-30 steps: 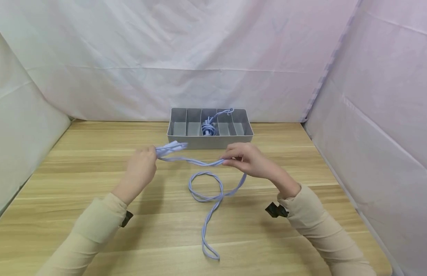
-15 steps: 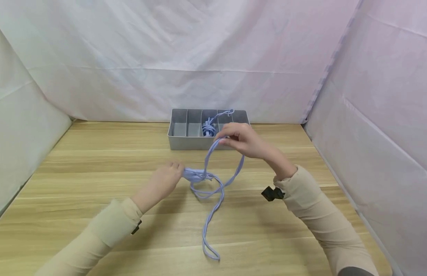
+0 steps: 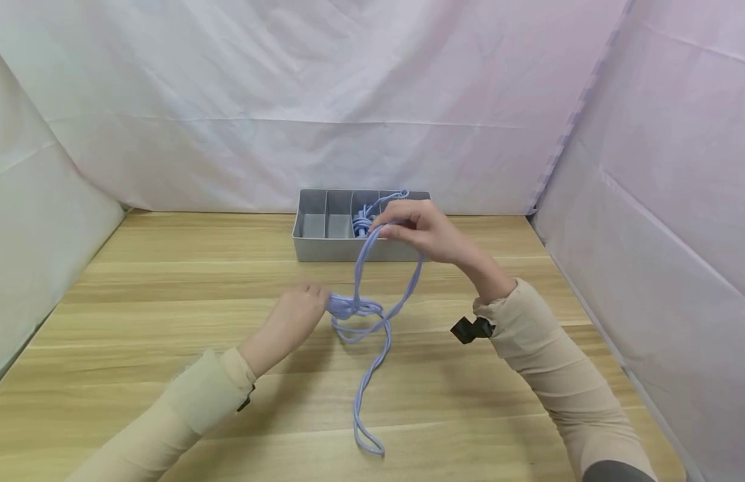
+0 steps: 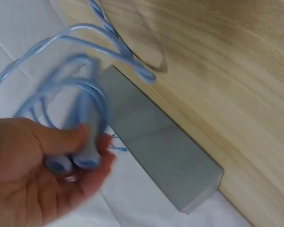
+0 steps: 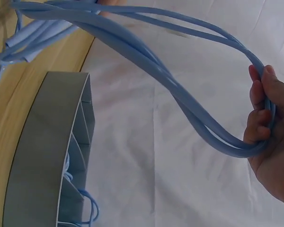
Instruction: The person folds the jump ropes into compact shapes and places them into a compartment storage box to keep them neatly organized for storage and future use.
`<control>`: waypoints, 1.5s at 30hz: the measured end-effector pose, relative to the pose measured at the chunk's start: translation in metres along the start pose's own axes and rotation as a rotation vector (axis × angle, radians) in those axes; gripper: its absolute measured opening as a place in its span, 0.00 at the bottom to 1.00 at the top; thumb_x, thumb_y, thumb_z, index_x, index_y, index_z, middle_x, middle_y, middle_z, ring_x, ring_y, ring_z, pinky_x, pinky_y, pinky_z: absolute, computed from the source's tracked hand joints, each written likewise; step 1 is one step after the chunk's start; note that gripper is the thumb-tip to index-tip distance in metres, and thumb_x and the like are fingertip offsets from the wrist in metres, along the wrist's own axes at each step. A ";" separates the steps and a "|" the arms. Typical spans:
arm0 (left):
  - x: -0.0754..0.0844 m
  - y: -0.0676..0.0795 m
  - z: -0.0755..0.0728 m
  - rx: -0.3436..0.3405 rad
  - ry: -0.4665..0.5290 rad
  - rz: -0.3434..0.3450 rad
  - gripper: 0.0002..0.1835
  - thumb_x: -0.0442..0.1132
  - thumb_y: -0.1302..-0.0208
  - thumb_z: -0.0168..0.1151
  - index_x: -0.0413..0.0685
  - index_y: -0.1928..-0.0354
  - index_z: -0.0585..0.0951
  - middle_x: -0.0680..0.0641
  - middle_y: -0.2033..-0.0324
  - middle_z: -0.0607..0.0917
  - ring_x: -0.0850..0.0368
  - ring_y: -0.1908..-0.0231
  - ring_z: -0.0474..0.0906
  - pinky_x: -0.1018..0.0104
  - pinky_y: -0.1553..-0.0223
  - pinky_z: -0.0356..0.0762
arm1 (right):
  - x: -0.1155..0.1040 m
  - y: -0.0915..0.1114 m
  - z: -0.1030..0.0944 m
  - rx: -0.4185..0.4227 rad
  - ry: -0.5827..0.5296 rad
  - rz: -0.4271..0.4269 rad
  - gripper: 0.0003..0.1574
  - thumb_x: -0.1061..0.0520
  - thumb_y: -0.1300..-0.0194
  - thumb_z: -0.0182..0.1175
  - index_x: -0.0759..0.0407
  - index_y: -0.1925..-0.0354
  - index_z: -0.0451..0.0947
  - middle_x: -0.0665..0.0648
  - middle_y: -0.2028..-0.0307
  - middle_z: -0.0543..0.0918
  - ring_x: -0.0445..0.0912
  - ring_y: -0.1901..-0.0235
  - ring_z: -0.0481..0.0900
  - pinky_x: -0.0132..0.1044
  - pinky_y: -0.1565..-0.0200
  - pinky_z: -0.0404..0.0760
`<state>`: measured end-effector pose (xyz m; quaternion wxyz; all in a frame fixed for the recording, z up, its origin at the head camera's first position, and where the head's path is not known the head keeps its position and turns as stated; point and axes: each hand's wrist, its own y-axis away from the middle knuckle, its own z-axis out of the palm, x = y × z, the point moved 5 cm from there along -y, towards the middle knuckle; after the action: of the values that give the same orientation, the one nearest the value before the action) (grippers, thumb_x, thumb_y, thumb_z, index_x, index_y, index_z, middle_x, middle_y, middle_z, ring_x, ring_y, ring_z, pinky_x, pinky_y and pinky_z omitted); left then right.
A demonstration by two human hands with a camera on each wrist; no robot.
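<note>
A light blue jump rope (image 3: 358, 268) runs doubled and twisted between my hands. My left hand (image 3: 294, 318) grips its two handles (image 4: 87, 159) together with some folded cord, as the left wrist view shows. Higher and farther forward, my right hand (image 3: 429, 231) holds the doubled cord with curled fingers, in front of the grey tray. From there the cord arches down to the bundle at my left hand and also down to the tabletop. A twisted tail lies on the table toward me, ending in a small loop.
The grey divided tray (image 3: 330, 250) stands at the back of the wooden table (image 3: 167, 281). A coiled blue rope (image 3: 363, 221) lies in its middle compartment, one end reaching over the dividers to the right. White cloth (image 3: 227, 161) hangs behind and at both sides.
My left hand has carried the handles rightward and closer to me. My right hand has moved up and forward, lifting the cord into an arch. The tail near me has stayed in place.
</note>
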<state>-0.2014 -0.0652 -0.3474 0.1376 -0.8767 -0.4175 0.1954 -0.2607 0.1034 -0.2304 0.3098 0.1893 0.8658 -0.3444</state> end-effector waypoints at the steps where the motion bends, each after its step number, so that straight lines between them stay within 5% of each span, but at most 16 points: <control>1: 0.001 0.001 0.000 0.002 0.040 0.034 0.06 0.26 0.51 0.64 0.38 0.71 0.76 0.44 0.77 0.80 0.53 0.77 0.75 0.68 0.85 0.74 | 0.004 0.000 -0.003 0.015 0.001 0.025 0.08 0.73 0.42 0.55 0.70 0.64 0.79 0.56 0.76 0.77 0.42 0.80 0.63 0.29 0.79 0.64; 5: 0.003 0.007 0.000 -0.005 0.143 0.127 0.09 0.26 0.51 0.63 0.40 0.68 0.75 0.45 0.73 0.79 0.52 0.72 0.75 0.67 0.79 0.76 | 0.026 0.003 -0.016 0.040 0.041 0.160 0.08 0.69 0.39 0.55 0.67 0.63 0.80 0.55 0.79 0.73 0.42 0.84 0.59 0.30 0.81 0.61; 8: 0.001 0.012 -0.004 -0.023 0.120 0.155 0.10 0.25 0.52 0.64 0.40 0.68 0.75 0.45 0.73 0.78 0.52 0.71 0.74 0.68 0.80 0.75 | 0.038 0.007 -0.022 0.003 0.065 0.235 0.08 0.68 0.39 0.55 0.68 0.63 0.81 0.52 0.80 0.72 0.40 0.84 0.58 0.29 0.80 0.60; 15: -0.005 0.019 -0.013 -0.034 0.004 0.148 0.10 0.26 0.54 0.65 0.41 0.70 0.75 0.46 0.75 0.77 0.54 0.74 0.73 0.70 0.87 0.71 | 0.035 0.003 -0.025 -0.100 0.096 0.233 0.07 0.68 0.40 0.57 0.67 0.65 0.81 0.52 0.80 0.73 0.40 0.85 0.59 0.28 0.81 0.62; 22: 0.000 0.026 -0.020 -0.115 0.253 0.230 0.10 0.35 0.49 0.65 0.44 0.63 0.78 0.48 0.71 0.80 0.56 0.70 0.75 0.68 0.74 0.77 | 0.044 0.002 -0.025 -0.135 0.113 0.255 0.07 0.67 0.40 0.57 0.68 0.65 0.81 0.55 0.76 0.79 0.40 0.84 0.64 0.29 0.81 0.64; 27: 0.005 0.025 -0.029 -0.140 0.414 0.234 0.12 0.37 0.45 0.63 0.45 0.58 0.78 0.51 0.66 0.81 0.59 0.66 0.77 0.69 0.68 0.79 | 0.061 0.005 -0.023 -0.045 0.033 0.328 0.08 0.65 0.40 0.58 0.70 0.64 0.81 0.56 0.71 0.83 0.41 0.76 0.75 0.28 0.74 0.74; 31: 0.011 0.020 -0.037 -0.047 0.559 0.239 0.11 0.37 0.44 0.62 0.46 0.57 0.77 0.54 0.66 0.80 0.61 0.66 0.76 0.69 0.68 0.78 | 0.084 0.007 -0.010 0.052 -0.109 0.416 0.12 0.62 0.39 0.58 0.71 0.60 0.79 0.52 0.70 0.84 0.40 0.74 0.76 0.27 0.74 0.73; 35: 0.012 0.011 -0.046 0.129 0.673 0.220 0.12 0.34 0.43 0.61 0.45 0.57 0.75 0.52 0.66 0.80 0.59 0.66 0.77 0.68 0.66 0.79 | 0.104 0.011 0.007 0.134 -0.262 0.477 0.13 0.61 0.38 0.57 0.71 0.60 0.79 0.50 0.75 0.82 0.37 0.86 0.63 0.27 0.85 0.57; 37: 0.009 0.006 -0.048 0.207 0.714 0.188 0.12 0.33 0.43 0.60 0.43 0.56 0.74 0.49 0.65 0.80 0.56 0.64 0.78 0.66 0.63 0.79 | 0.112 0.014 0.017 0.165 -0.290 0.497 0.11 0.60 0.38 0.57 0.67 0.61 0.80 0.49 0.75 0.82 0.36 0.87 0.60 0.25 0.85 0.59; 42: -0.007 -0.006 -0.046 0.352 0.807 0.024 0.12 0.28 0.43 0.57 0.35 0.56 0.74 0.41 0.65 0.80 0.51 0.65 0.76 0.61 0.63 0.78 | 0.118 0.021 0.040 0.220 -0.251 0.508 0.10 0.65 0.39 0.56 0.68 0.60 0.80 0.53 0.70 0.84 0.37 0.76 0.74 0.25 0.73 0.73; 45: -0.020 -0.010 -0.040 0.401 0.836 -0.121 0.08 0.26 0.42 0.57 0.33 0.60 0.73 0.41 0.69 0.77 0.53 0.70 0.72 0.62 0.70 0.75 | 0.117 0.022 0.053 0.230 -0.156 0.476 0.09 0.68 0.41 0.55 0.74 0.64 0.78 0.56 0.76 0.82 0.37 0.81 0.69 0.26 0.77 0.68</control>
<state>-0.2011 -0.0776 -0.3034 0.4720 -0.8104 -0.3305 -0.1059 -0.3134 0.0942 -0.3498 0.4240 0.3943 0.7258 -0.3715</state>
